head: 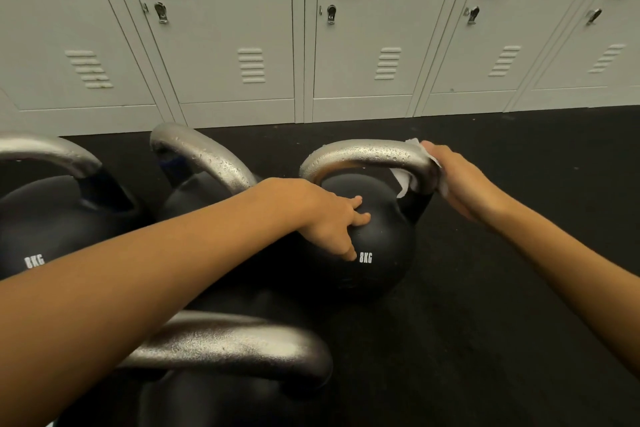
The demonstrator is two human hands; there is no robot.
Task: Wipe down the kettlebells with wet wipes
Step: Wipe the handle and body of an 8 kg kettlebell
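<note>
Nearest, below the left forearm, a kettlebell (221, 350) shows its dull steel handle, not yet in reach of either hand. Just beyond, the left hand (329, 218) lies with spread, straight fingers pressed on the black ball of the 8KG bell (377, 246), probably to steady it against the rubbing. Across from it, the right hand (464, 180) grasps a white wipe (405, 180) wrapped round the right bend of that bell's handle (363, 152), so the cloth covers the steel all round; droplets bead along the bar. Left of the left hand stand two more bells (52, 211), handles wet. Beyond both hands, grey lockers (311, 45) line the dark floor (519, 288).
</note>
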